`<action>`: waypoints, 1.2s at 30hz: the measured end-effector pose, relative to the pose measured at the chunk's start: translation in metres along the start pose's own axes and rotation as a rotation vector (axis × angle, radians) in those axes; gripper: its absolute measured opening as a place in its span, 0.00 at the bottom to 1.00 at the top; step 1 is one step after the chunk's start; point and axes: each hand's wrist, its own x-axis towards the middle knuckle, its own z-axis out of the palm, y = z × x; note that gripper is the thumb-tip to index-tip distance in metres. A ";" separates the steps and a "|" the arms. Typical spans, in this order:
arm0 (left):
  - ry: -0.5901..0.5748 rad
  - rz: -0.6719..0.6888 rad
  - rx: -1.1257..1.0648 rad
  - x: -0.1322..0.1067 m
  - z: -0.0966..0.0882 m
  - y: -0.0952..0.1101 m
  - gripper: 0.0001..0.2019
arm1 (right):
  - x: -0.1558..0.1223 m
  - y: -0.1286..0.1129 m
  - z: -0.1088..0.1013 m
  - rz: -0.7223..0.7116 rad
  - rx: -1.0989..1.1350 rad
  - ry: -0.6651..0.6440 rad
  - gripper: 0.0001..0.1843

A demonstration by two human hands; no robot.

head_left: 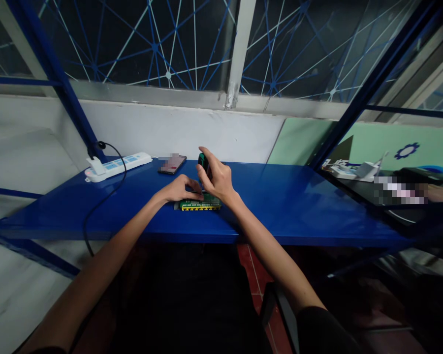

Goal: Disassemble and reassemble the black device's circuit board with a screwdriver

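Observation:
A green circuit board (pixel 203 203) with a row of yellow ports along its near edge lies on the blue table (pixel 288 206). My left hand (pixel 180 189) rests on the board's left end, fingers curled down and pressing it. My right hand (pixel 216 178) is closed round the dark green handle of a screwdriver (pixel 203 164), held upright with its tip down on the board.
A white power strip (pixel 116 166) with a black cable lies at the table's back left. A phone (pixel 172 163) lies flat behind the board. Blue frame bars rise at left and right. A dark desk (pixel 376 191) with small items stands to the right.

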 end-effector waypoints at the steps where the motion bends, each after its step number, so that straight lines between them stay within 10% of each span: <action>1: -0.007 0.005 0.001 0.000 0.000 0.000 0.11 | -0.001 0.000 0.001 0.000 0.001 -0.008 0.29; 36: -0.074 -0.005 -0.011 0.000 -0.002 0.003 0.12 | 0.001 -0.001 0.000 -0.043 0.016 0.068 0.23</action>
